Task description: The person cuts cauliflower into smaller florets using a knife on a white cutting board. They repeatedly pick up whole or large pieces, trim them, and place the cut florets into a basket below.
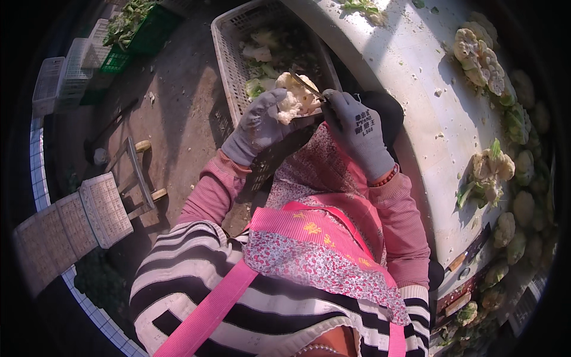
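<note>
My left hand [262, 120], in a grey coated glove, holds a piece of cauliflower [298, 99] from its left side. In a matching glove, my right hand [352, 120] grips a knife [307, 85] whose narrow blade lies over the top of the cauliflower; the handle is hidden in my fingers. Both hands are above the near end of a perforated plastic crate [226, 67], where leaf and stem trimmings [261, 53] lie.
To the right, a white table [415, 111] carries cauliflower heads [490, 172], crumbs and a wooden-handled knife [458, 261]. Stacked crates [49, 82] and a green crate of leaves [154, 29] stand upper left. A wheeled hand cart [140, 174] and stacked white crates [105, 209] are at left.
</note>
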`<state>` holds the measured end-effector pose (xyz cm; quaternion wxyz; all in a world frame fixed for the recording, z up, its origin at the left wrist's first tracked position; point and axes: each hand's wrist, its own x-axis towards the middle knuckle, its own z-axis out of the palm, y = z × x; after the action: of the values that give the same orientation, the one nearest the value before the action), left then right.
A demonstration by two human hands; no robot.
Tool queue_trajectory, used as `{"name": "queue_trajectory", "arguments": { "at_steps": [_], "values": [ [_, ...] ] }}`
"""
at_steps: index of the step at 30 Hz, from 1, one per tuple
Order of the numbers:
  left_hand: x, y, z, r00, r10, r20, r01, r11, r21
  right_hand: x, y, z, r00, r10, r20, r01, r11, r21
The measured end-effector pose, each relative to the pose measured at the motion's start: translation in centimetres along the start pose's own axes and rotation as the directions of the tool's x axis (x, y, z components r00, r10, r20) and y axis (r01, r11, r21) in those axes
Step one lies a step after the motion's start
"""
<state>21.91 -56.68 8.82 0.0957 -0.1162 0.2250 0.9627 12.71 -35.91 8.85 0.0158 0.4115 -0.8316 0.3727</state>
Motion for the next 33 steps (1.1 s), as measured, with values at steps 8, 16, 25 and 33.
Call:
{"name": "queue_trajectory", "arguments": {
  "at_steps": [8, 16, 25, 33],
  "values": [
    [-3.8, 2.1, 1.9, 0.996, 0.079, -0.045, -0.047, 0.872, 0.488, 0.6, -1.5, -0.3, 0.935, -0.327, 0.14, 0.349, 0.918, -0.19],
    [-7.0, 3.6, -0.2, 0.999, 0.008, -0.04, 0.009, 0.914, 0.405, 6.0, 2.7, 3.2, 0.994, -0.081, 0.073, 0.106, 0.869, -0.483],
    [-6.2, 4.2, -3.7, 0.999, -0.009, -0.054, 0.021, 0.973, 0.228, 4.5, -0.1, 3.2, 0.882, -0.466, 0.068, 0.471, 0.864, -0.18],
    [-4.7, 2.8, -3.2, 0.995, 0.067, 0.079, -0.063, 0.997, -0.046, 3.6, 1.1, 1.7, 0.972, -0.233, 0.039, 0.236, 0.948, -0.215]
  ]
}}
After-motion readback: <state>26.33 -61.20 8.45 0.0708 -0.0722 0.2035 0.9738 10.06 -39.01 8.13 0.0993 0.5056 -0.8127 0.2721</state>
